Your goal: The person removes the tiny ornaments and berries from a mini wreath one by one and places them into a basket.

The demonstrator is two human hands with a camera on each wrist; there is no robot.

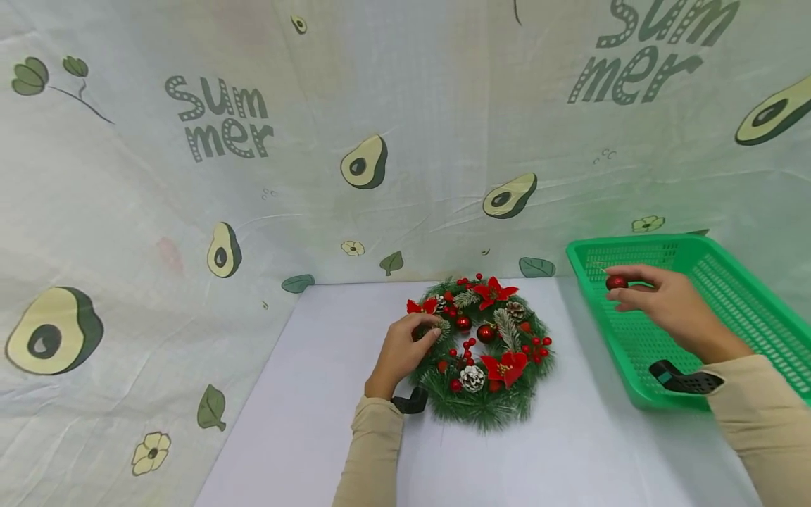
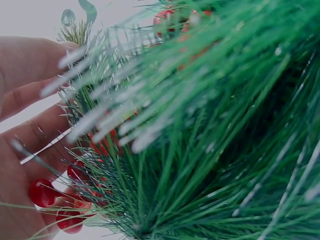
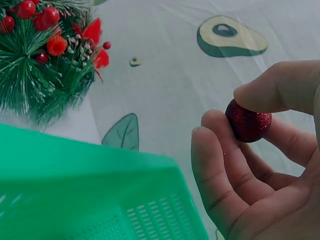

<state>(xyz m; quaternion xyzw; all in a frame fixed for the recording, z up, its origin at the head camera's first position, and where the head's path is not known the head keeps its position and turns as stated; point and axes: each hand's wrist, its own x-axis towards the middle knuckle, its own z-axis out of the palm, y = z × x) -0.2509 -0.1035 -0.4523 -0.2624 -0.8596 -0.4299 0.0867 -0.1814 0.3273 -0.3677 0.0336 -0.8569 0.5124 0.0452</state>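
A green Christmas wreath (image 1: 484, 408) with red flowers, berries, pine cones and shiny red balls lies on the white table. At its left side, my left hand (image 1: 405, 345) grips the greenery with curled fingers and thumb. Needles partly cover those fingers (image 2: 35, 132) in the left wrist view. Over the green basket (image 1: 640, 401), my right hand (image 1: 678, 310) holds a small glittery red bauble (image 3: 247, 122) between thumb and fingers. A thin golden loop shows above the bauble in the head view.
The basket stands at the right of the table, a short gap from the wreath (image 3: 30, 90). A pale curtain (image 1: 431, 141) printed with avocados and leaves hangs behind the table (image 1: 329, 352).
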